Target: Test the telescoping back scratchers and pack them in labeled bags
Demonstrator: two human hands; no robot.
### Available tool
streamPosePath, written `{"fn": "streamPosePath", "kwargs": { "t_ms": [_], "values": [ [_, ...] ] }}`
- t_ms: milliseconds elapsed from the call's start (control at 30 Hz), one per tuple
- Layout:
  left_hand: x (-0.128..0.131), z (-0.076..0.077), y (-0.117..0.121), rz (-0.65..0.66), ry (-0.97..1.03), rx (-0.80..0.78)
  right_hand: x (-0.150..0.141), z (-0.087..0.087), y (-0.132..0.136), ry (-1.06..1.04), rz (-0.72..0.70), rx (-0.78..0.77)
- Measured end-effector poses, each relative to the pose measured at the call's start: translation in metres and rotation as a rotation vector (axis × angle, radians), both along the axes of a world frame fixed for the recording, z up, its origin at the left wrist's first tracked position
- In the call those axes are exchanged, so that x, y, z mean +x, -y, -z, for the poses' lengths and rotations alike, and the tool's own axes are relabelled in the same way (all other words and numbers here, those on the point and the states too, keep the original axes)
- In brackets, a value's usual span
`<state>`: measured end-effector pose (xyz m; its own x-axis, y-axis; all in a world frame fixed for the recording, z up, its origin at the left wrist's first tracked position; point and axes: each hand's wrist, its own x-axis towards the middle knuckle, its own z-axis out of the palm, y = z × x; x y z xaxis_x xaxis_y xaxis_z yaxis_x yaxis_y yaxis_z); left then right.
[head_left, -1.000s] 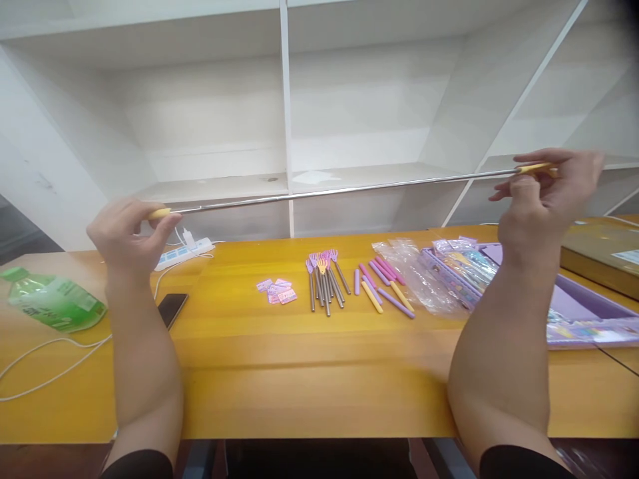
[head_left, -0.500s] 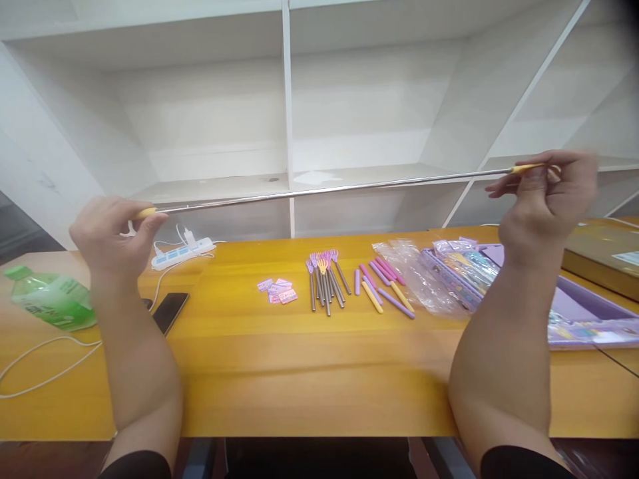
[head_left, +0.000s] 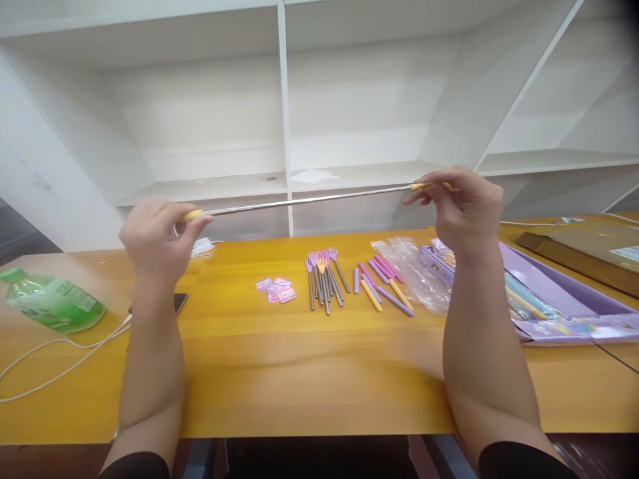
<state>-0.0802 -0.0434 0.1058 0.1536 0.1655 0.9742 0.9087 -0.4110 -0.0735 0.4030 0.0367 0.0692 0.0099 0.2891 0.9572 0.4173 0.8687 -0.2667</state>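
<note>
A telescopic back scratcher with a thin silver rod and yellow ends stretches between my hands above the table. My left hand, slightly blurred, pinches one yellow end. The other yellow end is in the closed fingers of my right hand, a little higher; those fingers partly hide it. Below lie several smaller back scratchers with purple, pink and yellow claw heads on metal stems. Beside them are several loose coloured grip sleeves in pink, purple and yellow. Small printed cards form a loose pile to their left.
At left are a green-capped bottle, a white cable and a phone partly behind my left arm. Clear plastic bags, a purple box and a cardboard box lie right. White shelves stand behind the table.
My hands have come closer together, the right one moving left and the left one moving right. The rod between them has become much shorter.
</note>
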Motion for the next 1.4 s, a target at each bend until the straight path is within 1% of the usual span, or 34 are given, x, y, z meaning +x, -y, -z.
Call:
{"fn": "streamPosePath", "kwargs": {
  "t_ms": [167,267,367,433,600,733,800,933,1000,1100,1167,1233,1400],
  "values": [
    [0.03,0.014,-0.002,-0.004,0.015,-0.038,-0.024,0.003,0.007,0.049,-0.029,0.014],
    [0.044,0.022,-0.003,0.022,0.046,-0.076,-0.026,0.0,0.017,0.052,-0.013,0.031],
    [0.056,0.028,-0.001,0.032,0.084,-0.114,-0.026,-0.005,0.028,0.049,0.03,0.007],
    [0.064,0.031,0.002,0.035,0.084,-0.13,-0.031,-0.006,0.033,0.094,0.026,0.001],
    [0.075,0.034,0.005,0.053,0.081,-0.135,-0.05,-0.003,0.036,0.142,-0.016,0.122],
    [0.081,0.036,0.007,0.056,0.11,-0.148,-0.053,-0.003,0.036,0.132,0.004,0.151],
    [0.089,0.039,0.011,0.055,0.098,-0.14,-0.057,-0.003,0.04,0.142,-0.025,0.167],
    [0.108,0.046,0.021,0.018,0.0,-0.157,-0.083,0.005,0.056,0.328,-0.123,0.162],
    [0.109,0.045,0.024,0.036,-0.024,-0.171,-0.098,0.01,0.062,0.376,-0.104,0.153],
    [0.098,0.038,0.024,0.079,-0.068,-0.239,-0.109,0.017,0.063,0.448,-0.03,0.095],
    [0.091,0.034,0.023,0.057,-0.109,-0.233,-0.109,0.02,0.06,0.505,0.025,0.078],
    [0.089,0.033,0.023,0.017,-0.146,-0.188,-0.106,0.021,0.057,0.547,0.058,0.09],
    [0.095,0.037,0.024,-0.033,-0.192,-0.118,-0.098,0.017,0.058,0.631,0.058,0.097]
  ]
}}
